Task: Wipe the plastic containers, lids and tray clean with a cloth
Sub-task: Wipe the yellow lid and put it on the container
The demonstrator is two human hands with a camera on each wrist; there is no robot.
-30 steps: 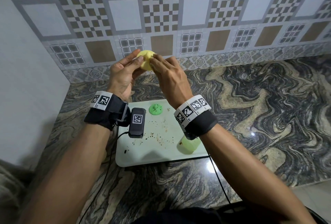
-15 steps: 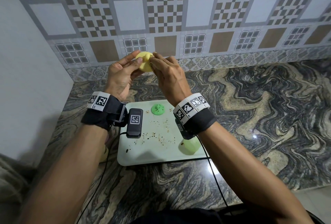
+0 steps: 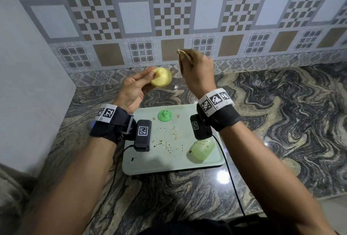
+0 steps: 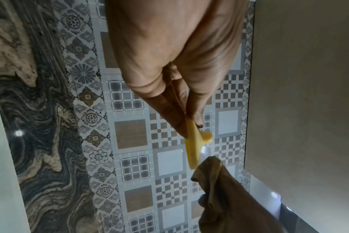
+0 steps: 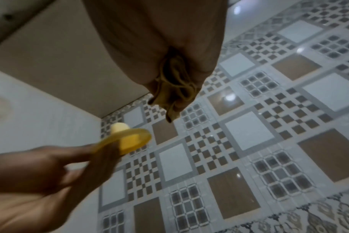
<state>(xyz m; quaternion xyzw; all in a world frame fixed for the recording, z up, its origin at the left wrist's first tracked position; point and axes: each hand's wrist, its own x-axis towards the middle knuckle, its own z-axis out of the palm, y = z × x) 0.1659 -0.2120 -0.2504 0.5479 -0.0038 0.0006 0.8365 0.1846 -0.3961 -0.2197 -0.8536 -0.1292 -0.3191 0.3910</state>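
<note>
My left hand [image 3: 148, 78] pinches a round yellow lid [image 3: 161, 79] by its edge, above the counter behind the tray. From the left wrist, the yellow lid [image 4: 195, 141] is edge-on between my fingertips. My right hand [image 3: 187, 60] is raised to the right of the lid, apart from it. It grips a bunched tan cloth [image 5: 175, 88], which also shows as cloth [image 4: 219, 189]. The pale green tray [image 3: 169, 161] carries crumbs, a green lid [image 3: 164, 116] at its far side and a pale green container [image 3: 201, 151] lying on its near right corner.
The tray sits on a dark marbled counter [image 3: 281, 122]. A patterned tiled wall [image 3: 169, 18] stands behind and a plain white wall [image 3: 28, 84] on the left. Wrist-camera cables [image 3: 232, 178] run over the counter's near edge.
My right hand has lifted the cloth off the yellow lid, moving up and to the right. My left hand has lowered a little with the lid, so the hands are now apart.
</note>
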